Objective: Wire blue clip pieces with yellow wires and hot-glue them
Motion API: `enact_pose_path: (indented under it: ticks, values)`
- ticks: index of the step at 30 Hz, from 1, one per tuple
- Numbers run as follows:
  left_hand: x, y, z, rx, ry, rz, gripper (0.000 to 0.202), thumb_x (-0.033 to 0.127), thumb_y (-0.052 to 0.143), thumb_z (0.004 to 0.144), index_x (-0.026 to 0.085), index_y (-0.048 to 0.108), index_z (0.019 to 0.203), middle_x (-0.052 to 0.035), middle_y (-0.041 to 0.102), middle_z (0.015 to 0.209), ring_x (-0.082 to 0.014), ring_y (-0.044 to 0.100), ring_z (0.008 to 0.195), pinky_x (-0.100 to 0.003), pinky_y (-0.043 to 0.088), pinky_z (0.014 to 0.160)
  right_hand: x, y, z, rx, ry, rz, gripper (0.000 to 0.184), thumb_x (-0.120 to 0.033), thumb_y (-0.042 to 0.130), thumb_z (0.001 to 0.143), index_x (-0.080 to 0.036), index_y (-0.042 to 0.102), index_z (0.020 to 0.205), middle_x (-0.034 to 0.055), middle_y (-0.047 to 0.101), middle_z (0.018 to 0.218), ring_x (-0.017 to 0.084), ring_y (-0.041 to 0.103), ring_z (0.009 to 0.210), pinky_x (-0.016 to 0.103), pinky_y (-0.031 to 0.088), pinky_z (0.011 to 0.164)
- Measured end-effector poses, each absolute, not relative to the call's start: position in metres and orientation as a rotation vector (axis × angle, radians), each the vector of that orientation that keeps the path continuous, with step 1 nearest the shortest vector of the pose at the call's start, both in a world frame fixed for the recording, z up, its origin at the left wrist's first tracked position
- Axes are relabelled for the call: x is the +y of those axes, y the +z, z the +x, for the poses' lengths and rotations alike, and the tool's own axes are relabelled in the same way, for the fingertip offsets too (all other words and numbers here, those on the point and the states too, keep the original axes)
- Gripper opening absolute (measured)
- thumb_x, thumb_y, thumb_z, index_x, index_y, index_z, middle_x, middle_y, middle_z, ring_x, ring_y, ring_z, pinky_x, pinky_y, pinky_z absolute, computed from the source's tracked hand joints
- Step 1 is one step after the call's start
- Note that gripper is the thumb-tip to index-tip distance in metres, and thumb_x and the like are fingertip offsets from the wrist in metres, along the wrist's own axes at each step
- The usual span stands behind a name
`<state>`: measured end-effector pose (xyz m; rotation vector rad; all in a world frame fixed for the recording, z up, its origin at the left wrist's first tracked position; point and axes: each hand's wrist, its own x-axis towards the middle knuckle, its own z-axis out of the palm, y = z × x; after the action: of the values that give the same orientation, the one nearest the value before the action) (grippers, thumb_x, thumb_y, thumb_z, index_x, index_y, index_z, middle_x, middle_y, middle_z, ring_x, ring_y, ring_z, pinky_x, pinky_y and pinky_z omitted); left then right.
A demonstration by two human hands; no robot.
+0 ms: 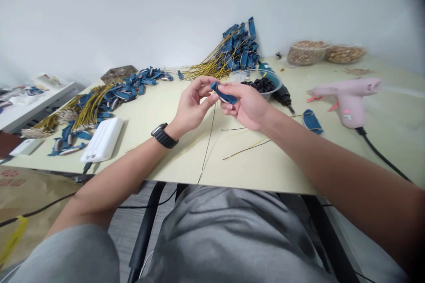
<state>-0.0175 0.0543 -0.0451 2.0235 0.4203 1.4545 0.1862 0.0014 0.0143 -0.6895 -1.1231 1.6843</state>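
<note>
Holding blue piece (229, 96), bowl (277, 87), drill (283, 95) behind

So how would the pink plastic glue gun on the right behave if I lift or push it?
The pink plastic glue gun should feel stiff, given its solid-looking body. Its attached black cord may tug as you lift. Its angled, pistol-like outline suggests it would likely slide or swivel rather than roll when pushed.
</note>
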Motion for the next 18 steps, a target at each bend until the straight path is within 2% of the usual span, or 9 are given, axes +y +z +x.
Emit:
enact_pose_path:
  ticks: [4,8,13,18]
  values:
    - [0.0557,-0.0464,-0.0184,0.427,1.459,2.025,0.054,0.061,0.098,0.102,0.029,0.075,0.138,-0.0086,0.083,0.136,-0.0239,0.085,0.121,-0.035,0.07,0.101,0.0016,0.0133,0.1861,-1.137,1.679,-0.683,0.023,-0.019,0.087,0.092,-0.018,0.065,0.088,-0.0022,0.054,0.082,0.007,0.039,0.059,0.024,0.023,0.054]
    - [0.0521,-0.0447,-0.0174,0.471,1.433,2.017,0.056,0.063,0.097,0.102,0.029,0.074,0.14,-0.0091,0.084,0.135,-0.0235,0.085,0.119,-0.033,0.07,0.095,0.0022,0.0116,0.1851,-1.094,1.668,-0.706,0.031,-0.017,0.089,0.093,-0.02,0.059,0.087,-0.0026,0.058,0.079,0.007,0.041,0.058,0.023,0.024,0.054]
    - [0.0471,-0.0428,-0.0163,0.489,1.425,1.997,0.061,0.066,0.099,0.098,0.028,0.074,0.139,-0.0102,0.083,0.138,-0.0235,0.085,0.115,-0.034,0.07,0.096,0.0022,0.0097,0.1841,-1.095,1.672,-0.704,0.035,-0.02,0.091,0.094,-0.022,0.057,0.09,-0.0044,0.057,0.074,0.008,0.041,0.059,0.023,0.025,0.055]
    - [0.046,-0.0441,-0.0152,0.477,1.434,1.946,0.06,0.065,0.101,0.096,0.029,0.074,0.136,-0.0069,0.083,0.125,-0.0208,0.084,0.109,-0.031,0.069,0.093,0.0004,0.0097,0.1825,-1.061,1.649,-0.707,0.033,-0.016,0.087,0.097,-0.022,0.054,0.091,-0.0052,0.057,0.073,0.008,0.043,0.059,0.023,0.027,0.055]
